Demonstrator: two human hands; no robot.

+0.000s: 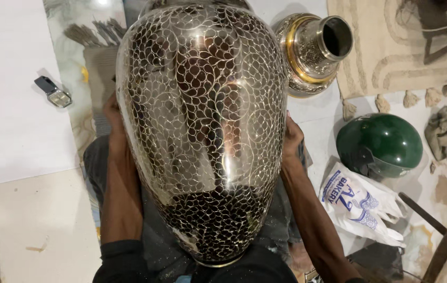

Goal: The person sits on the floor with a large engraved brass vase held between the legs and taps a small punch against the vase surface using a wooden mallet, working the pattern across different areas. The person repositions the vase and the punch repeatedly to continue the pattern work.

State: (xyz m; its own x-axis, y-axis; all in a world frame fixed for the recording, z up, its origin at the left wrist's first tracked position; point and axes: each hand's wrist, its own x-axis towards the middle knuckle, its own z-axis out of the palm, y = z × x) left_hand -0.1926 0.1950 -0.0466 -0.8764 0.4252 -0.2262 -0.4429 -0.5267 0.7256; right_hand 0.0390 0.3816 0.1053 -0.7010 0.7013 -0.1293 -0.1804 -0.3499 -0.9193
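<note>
Far left on the pale floor (24, 131): a small wristwatch (53, 91), well apart from everything else. Next, a grey fringed mat (97, 57), partly hidden. Then the left hand (114, 123), pressed flat against the left flank of a large engraved metal vase (202, 131) — fingers spread on the wall, tips hidden behind the curve. Vase held up close between both hands, over the lap, narrow foot toward the body, shiny scale-like pattern all over. Right hand (291, 139) clasping the opposite flank, fingers likewise wrapped out of sight. Beyond, upper right: a second metal vase (312, 52) lying tilted, mouth open, beside a beige rug (386, 47). Lower right — a green helmet (380, 144) touching a white printed plastic bag (362, 204).
</note>
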